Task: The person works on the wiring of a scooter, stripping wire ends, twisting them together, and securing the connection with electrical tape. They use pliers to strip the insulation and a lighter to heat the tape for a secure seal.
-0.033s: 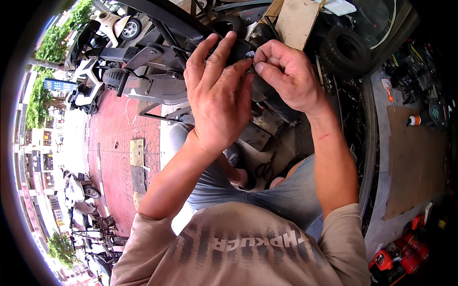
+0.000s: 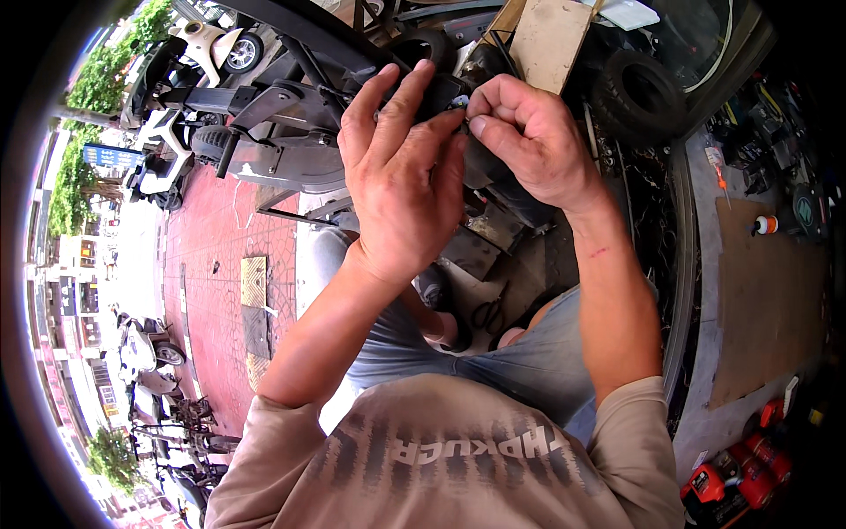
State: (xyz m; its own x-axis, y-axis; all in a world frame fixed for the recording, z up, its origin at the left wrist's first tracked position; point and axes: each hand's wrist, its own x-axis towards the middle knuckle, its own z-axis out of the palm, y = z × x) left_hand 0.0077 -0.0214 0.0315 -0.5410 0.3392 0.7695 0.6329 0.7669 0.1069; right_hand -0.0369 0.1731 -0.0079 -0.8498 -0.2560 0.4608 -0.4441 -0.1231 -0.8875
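Observation:
My left hand [image 2: 401, 167] lies over a black metal part of a vehicle frame [image 2: 282, 159], middle fingers stretched along it, index finger and thumb bent toward a small pale part [image 2: 460, 101]. My right hand [image 2: 520, 141] is pinched right beside that part, thumb and index finger meeting next to my left fingertips. What the fingertips grip is too small and hidden to name. Below and behind my hands are dark, dusty components [image 2: 476, 247], and a pair of black scissors [image 2: 489, 313] lies on the floor between my legs.
Tyres [image 2: 634, 97] and a beige board [image 2: 546, 35] sit at upper right. On the right, tools and a white bottle [image 2: 767, 224] lie by cardboard [image 2: 762, 317], with red power tools [image 2: 749, 472] below. Parked scooters [image 2: 150, 353] line the red pavement [image 2: 211, 300] to my left.

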